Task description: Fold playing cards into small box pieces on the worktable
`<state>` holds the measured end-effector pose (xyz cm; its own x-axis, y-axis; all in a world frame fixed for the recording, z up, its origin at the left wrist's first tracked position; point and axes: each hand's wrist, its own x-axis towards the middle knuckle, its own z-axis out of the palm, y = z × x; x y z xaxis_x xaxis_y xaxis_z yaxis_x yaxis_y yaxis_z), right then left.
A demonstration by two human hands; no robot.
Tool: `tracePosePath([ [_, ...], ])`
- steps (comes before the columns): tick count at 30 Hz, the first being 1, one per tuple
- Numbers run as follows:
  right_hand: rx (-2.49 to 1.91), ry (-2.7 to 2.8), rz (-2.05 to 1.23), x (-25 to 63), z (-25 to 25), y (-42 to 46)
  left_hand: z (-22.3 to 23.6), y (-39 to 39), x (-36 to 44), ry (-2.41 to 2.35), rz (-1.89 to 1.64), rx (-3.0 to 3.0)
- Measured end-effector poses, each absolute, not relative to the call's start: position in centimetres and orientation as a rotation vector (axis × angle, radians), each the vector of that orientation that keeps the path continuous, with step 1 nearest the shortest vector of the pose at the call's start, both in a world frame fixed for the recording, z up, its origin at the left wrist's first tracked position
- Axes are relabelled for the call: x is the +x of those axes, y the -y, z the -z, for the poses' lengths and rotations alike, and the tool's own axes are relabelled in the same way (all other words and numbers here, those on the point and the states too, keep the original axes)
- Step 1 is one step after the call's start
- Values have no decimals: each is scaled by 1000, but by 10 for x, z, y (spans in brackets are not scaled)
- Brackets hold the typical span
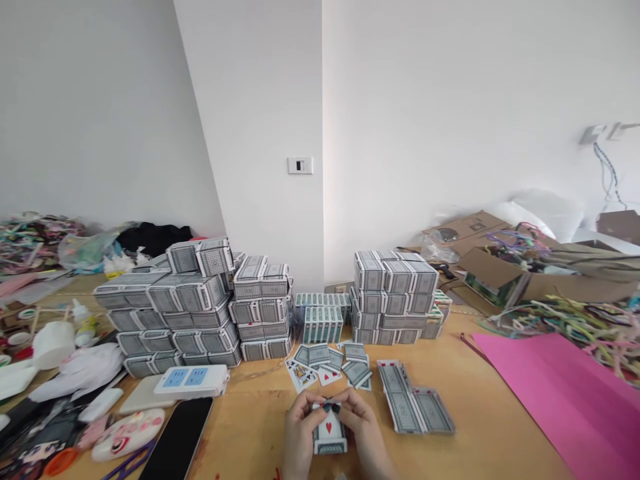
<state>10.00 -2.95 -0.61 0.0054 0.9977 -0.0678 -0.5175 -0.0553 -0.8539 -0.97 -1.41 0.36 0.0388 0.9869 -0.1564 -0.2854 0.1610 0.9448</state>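
Note:
Low in the middle of the head view, my left hand [300, 433] and my right hand [363, 430] meet over a small deck of playing cards [329, 430]. Both hands are closed on the deck, fingertips pinching its top edge. The card facing me shows a red heart. Just beyond my hands lie several loose cards [330, 363], some face up and some face down, on the wooden table [255, 420]. An opened, flattened card box [413, 399] rests to the right of my right hand.
Stacks of card boxes stand at the left [190, 307], middle [323, 317] and right [393, 293]. A white power strip [193, 380] and dark phone [177, 440] lie left. Pink paper [560, 393], pipe cleaners [595, 327] and cardboard boxes [505, 267] fill the right.

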Motion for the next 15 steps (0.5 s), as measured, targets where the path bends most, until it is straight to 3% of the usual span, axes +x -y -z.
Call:
tracePosePath([
  [15,-925,705,-1370,102,17,25,-6,17,-13,-1106,-1212,1156],
])
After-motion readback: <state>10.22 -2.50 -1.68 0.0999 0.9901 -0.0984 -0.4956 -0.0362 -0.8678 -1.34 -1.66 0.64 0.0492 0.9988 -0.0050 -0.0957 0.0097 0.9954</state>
